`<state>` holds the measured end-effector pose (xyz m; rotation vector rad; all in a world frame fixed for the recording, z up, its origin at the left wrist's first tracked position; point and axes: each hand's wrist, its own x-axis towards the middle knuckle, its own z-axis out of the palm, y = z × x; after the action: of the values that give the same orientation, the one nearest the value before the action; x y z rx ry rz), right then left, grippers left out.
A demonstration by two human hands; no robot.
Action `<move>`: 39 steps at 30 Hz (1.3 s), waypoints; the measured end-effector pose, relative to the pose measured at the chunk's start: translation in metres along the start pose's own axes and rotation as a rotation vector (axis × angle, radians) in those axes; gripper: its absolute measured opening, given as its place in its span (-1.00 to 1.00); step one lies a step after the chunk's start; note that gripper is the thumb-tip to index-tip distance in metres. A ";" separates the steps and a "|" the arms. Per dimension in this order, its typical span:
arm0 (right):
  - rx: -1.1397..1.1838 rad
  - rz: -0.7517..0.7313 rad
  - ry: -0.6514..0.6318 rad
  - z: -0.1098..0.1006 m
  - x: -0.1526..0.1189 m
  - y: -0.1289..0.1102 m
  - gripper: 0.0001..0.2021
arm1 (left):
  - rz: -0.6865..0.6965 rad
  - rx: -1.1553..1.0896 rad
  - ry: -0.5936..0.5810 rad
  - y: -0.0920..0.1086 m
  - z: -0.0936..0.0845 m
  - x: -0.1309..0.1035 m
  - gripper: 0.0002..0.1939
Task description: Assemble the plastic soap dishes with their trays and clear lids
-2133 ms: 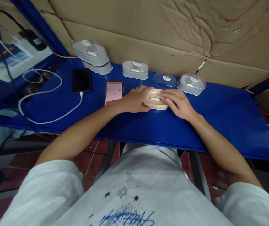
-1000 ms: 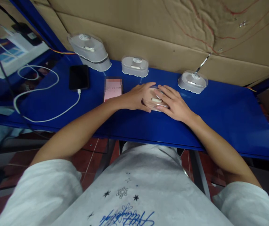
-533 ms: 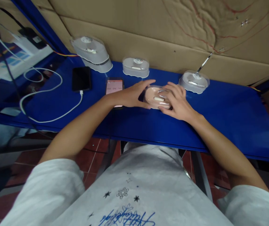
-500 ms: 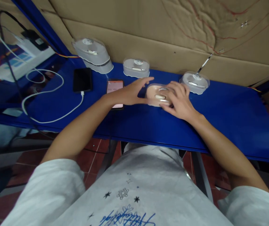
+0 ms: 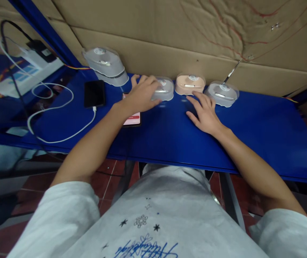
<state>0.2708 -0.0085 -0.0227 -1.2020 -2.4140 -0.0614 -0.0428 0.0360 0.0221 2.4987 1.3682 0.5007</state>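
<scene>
My left hand (image 5: 142, 96) is at the left end of a small grey oval case with a clear lid (image 5: 164, 89), its thumb in front and fingertips on the lid's side. Its other fingers spread to the left. My right hand (image 5: 206, 114) is open, with nothing in it. Its fingertips are at the front right edge of a peach oval case (image 5: 190, 85), which has a clear lid and a round white sticker. Another grey case (image 5: 221, 94) stands just to the right. Below my left hand lies a lit phone (image 5: 132, 120), partly covered by it.
Two stacked grey cases (image 5: 107, 66) stand at the back left. A black phone (image 5: 94, 94) lies plugged into a white cable (image 5: 70, 134). A power strip (image 5: 27, 75) is on the far left. Cardboard (image 5: 153, 39) lines the back of the blue table (image 5: 164, 143).
The peach case has moved from between both hands to the back row, and my right hand has let go. My left hand has moved to the middle grey case, which has shifted right and nearer.
</scene>
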 end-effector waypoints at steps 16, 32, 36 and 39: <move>0.141 -0.242 -0.091 -0.002 -0.004 -0.024 -0.45 | -0.112 -0.225 0.270 -0.006 0.015 0.006 -0.30; 0.192 -0.291 0.049 -0.005 -0.007 -0.036 -0.64 | 0.262 -0.208 -0.220 0.029 0.008 -0.013 -0.03; 0.142 -0.220 0.119 -0.008 -0.008 -0.037 -0.56 | 0.096 -0.309 -0.168 0.035 0.008 -0.014 -0.24; 0.121 -0.224 0.122 -0.008 -0.008 -0.036 -0.46 | -0.001 -0.340 -0.074 0.032 0.007 -0.010 -0.44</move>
<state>0.2500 -0.0386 -0.0134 -0.8471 -2.3965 -0.0538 -0.0199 0.0103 0.0257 2.2188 1.1473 0.5798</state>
